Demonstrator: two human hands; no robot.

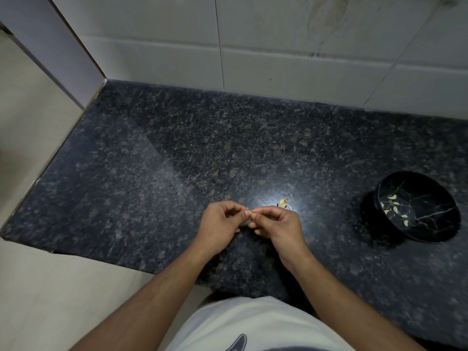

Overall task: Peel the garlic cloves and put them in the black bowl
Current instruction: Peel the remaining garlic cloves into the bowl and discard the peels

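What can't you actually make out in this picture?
Head view only:
- The clove, pinched between the left hand and the right hand: fingertips hide nearly all of it, so how far it is peeled is unclear.
- The scrap beyond the hands: too small to tell skin from clove.
- The cloves in the bowl: too small to count surely.

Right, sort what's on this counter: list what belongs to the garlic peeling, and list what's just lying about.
Belongs to the job:
- garlic clove pinched between left hand and right hand
- black bowl
- peeled cloves in it
- garlic piece beyond the hands

Just there:
- granite counter
- white tiled wall
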